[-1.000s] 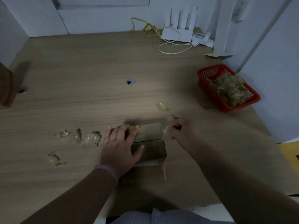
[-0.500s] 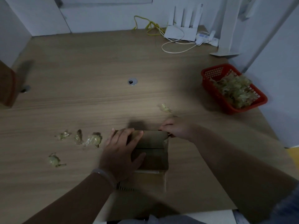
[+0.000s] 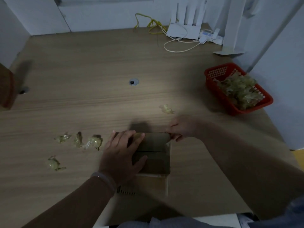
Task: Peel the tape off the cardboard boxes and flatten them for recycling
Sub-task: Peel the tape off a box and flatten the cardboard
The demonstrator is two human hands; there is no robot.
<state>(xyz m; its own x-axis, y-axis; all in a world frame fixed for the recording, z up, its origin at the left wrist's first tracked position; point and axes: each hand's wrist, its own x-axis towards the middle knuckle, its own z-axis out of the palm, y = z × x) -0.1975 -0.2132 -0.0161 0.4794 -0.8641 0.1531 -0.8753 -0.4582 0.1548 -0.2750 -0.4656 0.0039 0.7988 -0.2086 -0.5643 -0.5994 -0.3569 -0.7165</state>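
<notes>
A small brown cardboard box (image 3: 154,155) stands near the table's front edge, its top flaps closed with a seam across the middle. My left hand (image 3: 121,155) lies flat on the box's left side with fingers spread over the top. My right hand (image 3: 182,129) is at the box's far right corner, fingers curled and pinching there at the edge; whether tape sits between them is too dark to see. A strip of clear tape runs down the box's right edge (image 3: 168,145).
Several crumpled tape wads (image 3: 79,140) lie left of the box, and one wad (image 3: 167,109) lies beyond my right hand. A red basket (image 3: 213,74) full of tape stands at the right. A router (image 3: 184,30) and cables sit at the back.
My right hand moved from beside the box's right side to its far right corner. The box sits slightly further from me under my left hand.
</notes>
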